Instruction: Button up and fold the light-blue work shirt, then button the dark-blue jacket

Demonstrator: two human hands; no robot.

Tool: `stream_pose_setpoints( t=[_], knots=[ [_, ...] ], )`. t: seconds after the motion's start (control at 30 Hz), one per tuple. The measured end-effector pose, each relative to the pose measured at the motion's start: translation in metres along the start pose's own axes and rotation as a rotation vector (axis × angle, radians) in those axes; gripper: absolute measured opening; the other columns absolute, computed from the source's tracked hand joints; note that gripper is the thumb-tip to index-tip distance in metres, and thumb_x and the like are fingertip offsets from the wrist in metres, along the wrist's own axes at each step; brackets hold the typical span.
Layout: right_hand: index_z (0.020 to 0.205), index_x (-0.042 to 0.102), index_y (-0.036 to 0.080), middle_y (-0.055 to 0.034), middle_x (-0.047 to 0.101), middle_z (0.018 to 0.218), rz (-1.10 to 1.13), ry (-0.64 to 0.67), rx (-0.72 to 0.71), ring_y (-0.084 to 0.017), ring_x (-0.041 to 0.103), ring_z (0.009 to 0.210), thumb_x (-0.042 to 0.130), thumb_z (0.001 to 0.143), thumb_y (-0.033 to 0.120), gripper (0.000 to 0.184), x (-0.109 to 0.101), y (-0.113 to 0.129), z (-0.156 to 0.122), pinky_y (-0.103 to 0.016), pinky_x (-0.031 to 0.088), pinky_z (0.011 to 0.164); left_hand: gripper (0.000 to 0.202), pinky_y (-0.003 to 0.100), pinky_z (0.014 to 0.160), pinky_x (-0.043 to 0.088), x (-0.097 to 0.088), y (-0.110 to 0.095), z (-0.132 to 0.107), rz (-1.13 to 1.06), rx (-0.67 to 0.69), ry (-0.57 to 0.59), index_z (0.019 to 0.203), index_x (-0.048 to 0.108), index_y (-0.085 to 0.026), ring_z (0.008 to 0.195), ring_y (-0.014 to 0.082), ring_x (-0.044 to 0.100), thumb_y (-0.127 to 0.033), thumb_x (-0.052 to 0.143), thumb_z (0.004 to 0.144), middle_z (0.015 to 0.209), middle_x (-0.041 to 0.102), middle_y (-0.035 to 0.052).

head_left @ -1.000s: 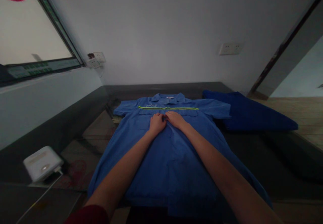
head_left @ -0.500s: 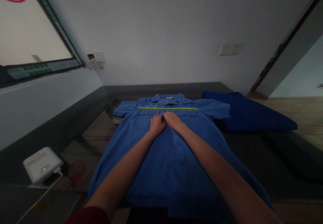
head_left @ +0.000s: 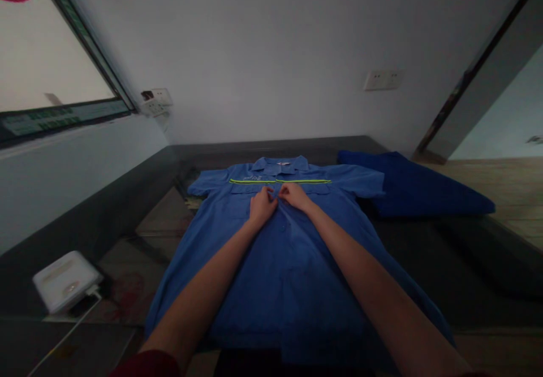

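Observation:
A blue short-sleeved work shirt [head_left: 250, 275] lies spread face up, its collar at the far end and a yellow-green stripe across the chest. My left hand [head_left: 262, 204] is at the front placket just below the stripe, with its fingers curled and pinching the cloth edge. Close beside it, my right hand [head_left: 294, 197] pinches the other side of the placket between thumb and fingers. A button shows on the placket below my hands. Whatever lies between the fingertips is too small to make out.
A folded dark blue cloth [head_left: 424, 190] lies to the right on the dark table [head_left: 407, 264]. At left sits a white box-shaped device [head_left: 68, 281] with a white cable. Wall sockets [head_left: 383, 80] are on the wall behind, and a window [head_left: 55, 43] is at upper left.
My hands have moved slightly apart at the placket, and the fingertips now show more. The view has shifted a little; the shirt lies as before.

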State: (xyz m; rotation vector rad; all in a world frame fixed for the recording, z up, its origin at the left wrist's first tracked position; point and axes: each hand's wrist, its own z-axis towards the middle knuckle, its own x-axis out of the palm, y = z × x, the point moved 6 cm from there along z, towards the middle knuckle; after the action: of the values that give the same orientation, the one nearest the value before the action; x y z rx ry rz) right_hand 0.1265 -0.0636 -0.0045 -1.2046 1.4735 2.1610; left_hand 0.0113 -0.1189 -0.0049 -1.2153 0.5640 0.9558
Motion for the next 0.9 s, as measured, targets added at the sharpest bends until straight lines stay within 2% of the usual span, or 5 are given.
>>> stream_pose_setpoints(
  t=[0.1, 0.2, 0.43, 0.63, 0.9],
  knots=[
    [0.078, 0.059, 0.014, -0.0008, 0.065, 0.058, 0.155, 0.027, 0.015, -0.014, 0.063, 0.053, 0.059, 0.081, 0.012, 0.004, -0.001, -0.006, 0.002, -0.022, 0.049, 0.054, 0.016, 0.026, 0.070, 0.041, 0.005, 0.004, 0.002, -0.004, -0.038, 0.030, 0.088, 0.060, -0.019, 0.081, 0.0194, 0.063, -0.033, 0.056, 0.083, 0.082, 0.067, 0.0037],
    [0.073, 0.057, 0.015, 0.0026, 0.061, 0.050, 0.278, 0.050, 0.020, -0.013, 0.062, 0.049, 0.058, 0.079, 0.008, 0.010, 0.000, -0.009, 0.003, -0.022, 0.050, 0.052, 0.023, 0.025, 0.066, 0.039, 0.011, 0.008, 0.004, -0.005, -0.053, 0.064, 0.077, 0.062, -0.019, 0.077, 0.0190, 0.063, -0.038, 0.053, 0.085, 0.078, 0.067, 0.0037],
    [0.071, 0.056, 0.015, 0.0036, 0.061, 0.051, 0.454, 0.049, 0.017, -0.012, 0.060, 0.046, 0.063, 0.077, 0.010, 0.010, 0.000, -0.013, 0.003, -0.021, 0.050, 0.050, 0.023, 0.024, 0.062, 0.038, 0.017, 0.013, 0.008, -0.020, -0.051, 0.100, 0.083, 0.062, -0.019, 0.077, 0.0171, 0.062, -0.039, 0.051, 0.086, 0.080, 0.067, 0.0012],
    [0.070, 0.058, 0.014, 0.0034, 0.060, 0.048, 0.531, 0.068, 0.030, -0.012, 0.059, 0.045, 0.065, 0.076, 0.013, 0.010, 0.003, -0.019, 0.005, -0.022, 0.051, 0.050, 0.017, 0.024, 0.063, 0.039, 0.016, 0.012, 0.008, 0.003, -0.052, 0.123, 0.080, 0.060, -0.020, 0.077, 0.0170, 0.061, -0.035, 0.055, 0.082, 0.078, 0.067, 0.0002],
    [0.071, 0.059, 0.013, 0.0015, 0.062, 0.050, 0.613, 0.087, 0.067, -0.010, 0.058, 0.043, 0.067, 0.076, 0.016, 0.010, 0.007, -0.023, 0.005, -0.021, 0.051, 0.049, 0.012, 0.026, 0.066, 0.039, 0.012, 0.004, 0.002, 0.040, -0.041, 0.070, 0.077, 0.058, -0.020, 0.077, 0.0180, 0.061, -0.030, 0.054, 0.081, 0.076, 0.066, 0.0016]
  ],
)
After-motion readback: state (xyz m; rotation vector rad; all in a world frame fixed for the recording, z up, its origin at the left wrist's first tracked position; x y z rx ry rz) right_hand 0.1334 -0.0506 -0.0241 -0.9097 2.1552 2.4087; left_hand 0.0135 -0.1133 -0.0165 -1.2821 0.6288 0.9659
